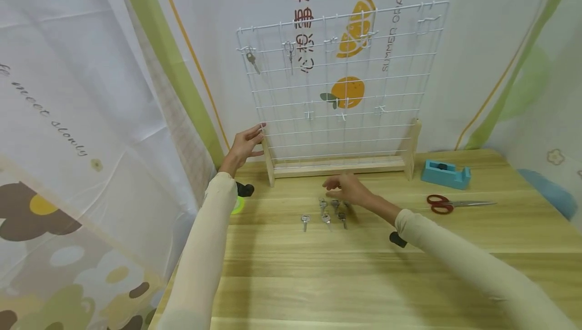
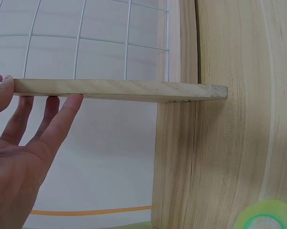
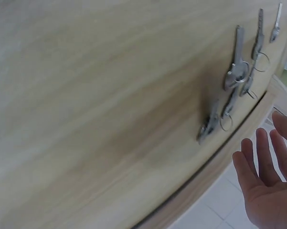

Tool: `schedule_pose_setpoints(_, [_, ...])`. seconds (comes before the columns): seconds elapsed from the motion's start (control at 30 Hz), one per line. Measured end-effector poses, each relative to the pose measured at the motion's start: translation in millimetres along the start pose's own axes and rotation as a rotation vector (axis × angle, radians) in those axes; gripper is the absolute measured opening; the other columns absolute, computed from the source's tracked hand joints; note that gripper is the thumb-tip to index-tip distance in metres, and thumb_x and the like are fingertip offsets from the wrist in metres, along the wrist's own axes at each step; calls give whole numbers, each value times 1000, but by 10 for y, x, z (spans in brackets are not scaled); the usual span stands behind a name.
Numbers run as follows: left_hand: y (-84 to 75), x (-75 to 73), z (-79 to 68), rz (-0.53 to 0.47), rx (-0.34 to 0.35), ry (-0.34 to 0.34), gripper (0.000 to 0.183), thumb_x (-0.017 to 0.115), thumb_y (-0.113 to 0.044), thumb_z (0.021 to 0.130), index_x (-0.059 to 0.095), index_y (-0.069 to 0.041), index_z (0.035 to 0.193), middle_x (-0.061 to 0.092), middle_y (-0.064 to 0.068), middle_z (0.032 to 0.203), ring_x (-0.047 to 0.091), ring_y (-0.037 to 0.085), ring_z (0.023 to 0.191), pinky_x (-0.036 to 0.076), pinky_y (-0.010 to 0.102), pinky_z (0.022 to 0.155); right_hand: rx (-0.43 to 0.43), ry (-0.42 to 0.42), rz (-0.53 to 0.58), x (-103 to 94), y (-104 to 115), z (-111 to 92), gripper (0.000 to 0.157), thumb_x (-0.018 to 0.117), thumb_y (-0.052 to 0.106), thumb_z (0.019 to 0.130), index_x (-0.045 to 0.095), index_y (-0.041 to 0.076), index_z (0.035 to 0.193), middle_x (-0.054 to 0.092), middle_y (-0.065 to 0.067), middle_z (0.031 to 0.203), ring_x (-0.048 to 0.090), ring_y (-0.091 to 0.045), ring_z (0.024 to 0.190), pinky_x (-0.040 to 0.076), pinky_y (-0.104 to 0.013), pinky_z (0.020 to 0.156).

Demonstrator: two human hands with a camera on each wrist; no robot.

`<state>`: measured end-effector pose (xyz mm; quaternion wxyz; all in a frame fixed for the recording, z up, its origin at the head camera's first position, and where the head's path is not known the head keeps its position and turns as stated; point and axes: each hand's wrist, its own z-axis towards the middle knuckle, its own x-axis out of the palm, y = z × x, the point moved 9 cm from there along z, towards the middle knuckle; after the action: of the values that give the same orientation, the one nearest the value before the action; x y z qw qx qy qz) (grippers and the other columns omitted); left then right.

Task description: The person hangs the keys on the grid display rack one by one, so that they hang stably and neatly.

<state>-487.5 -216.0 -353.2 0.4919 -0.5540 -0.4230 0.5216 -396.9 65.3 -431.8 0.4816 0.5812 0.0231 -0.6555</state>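
My left hand (image 1: pixel 245 144) grips the left wooden upright (image 2: pixel 119 89) of a white wire grid rack (image 1: pixel 341 87), thumb at its tip and fingers along the outer side. My right hand (image 1: pixel 349 189) hovers over the table just behind a group of keys, fingers slightly bent and holding nothing. Several silver keys with rings, one of them a large key (image 3: pixel 237 67), lie in loose rows on the wood. The leftmost key (image 1: pixel 305 222) lies a little apart. On the grid's upper left hang a dark key (image 1: pixel 252 61) and another key (image 1: pixel 291 59), each from a hook.
White hooks (image 1: pixel 381 110) are fixed at several places on the grid. Right of the rack stand a blue tape dispenser (image 1: pixel 445 174) and red-handled scissors (image 1: pixel 447 203). A bright yellow-green ring (image 1: pixel 238 205) lies by my left forearm. Printed curtains surround the wooden table (image 1: pixel 291 279).
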Motion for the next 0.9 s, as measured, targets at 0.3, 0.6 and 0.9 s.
schedule_pose_setpoints(0.3, [15, 10, 13, -7, -7, -1, 45, 51, -13, 111, 50, -19, 156, 33, 13, 167, 47, 37, 141, 53, 55, 106, 90, 42, 49, 181, -103, 17, 20, 78, 2, 93, 74, -5, 111, 76, -13, 99, 72, -26, 91, 63, -39, 82])
schedule_pose_setpoints(0.6, [-3, 9, -10, -20, -13, 5, 45, 51, -14, 111, 50, -18, 156, 33, 14, 167, 46, 40, 142, 51, 58, 108, 86, 130, 15, 300, -77, 67, 16, 78, 2, 92, 76, -1, 108, 77, -7, 90, 73, -18, 83, 64, -32, 78])
schedule_pose_setpoints(0.9, [13, -4, -3, -6, 2, 9, 46, 51, -14, 111, 49, -19, 157, 34, 14, 167, 47, 38, 141, 53, 55, 106, 49, 134, -31, 315, -1, 85, 14, 75, -3, 93, 76, -2, 107, 77, -9, 89, 73, -19, 82, 64, -32, 74])
